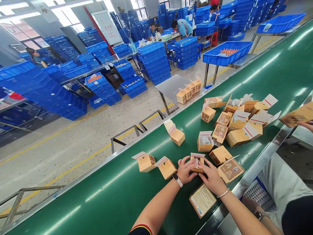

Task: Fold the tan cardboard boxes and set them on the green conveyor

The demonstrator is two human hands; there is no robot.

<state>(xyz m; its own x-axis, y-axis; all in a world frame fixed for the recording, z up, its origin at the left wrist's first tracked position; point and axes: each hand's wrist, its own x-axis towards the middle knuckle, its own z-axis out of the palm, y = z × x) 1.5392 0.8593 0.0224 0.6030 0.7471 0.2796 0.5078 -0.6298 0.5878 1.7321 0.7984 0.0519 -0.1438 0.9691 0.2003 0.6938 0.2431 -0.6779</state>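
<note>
Your left hand (185, 170), smartwatch (177, 180) on its wrist, and your right hand (212, 178) clamp an open kraft carton (197, 167) between them on the green conveyor belt (102, 186); nearer you, a printed card (202, 200), its small text unreadable; beyond, scattered kraft cartons (236, 138); farthest, stacked blue plastic crates (153, 62).

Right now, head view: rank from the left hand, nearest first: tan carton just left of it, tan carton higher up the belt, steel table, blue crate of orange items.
1. Left-side tan carton, on the green belt, just left of the left hand.
2. Upper tan carton, farther up the belt.
3. Steel table, beyond the belt's far edge.
4. Blue crate, on a stand beyond the belt, to the right.
</note>
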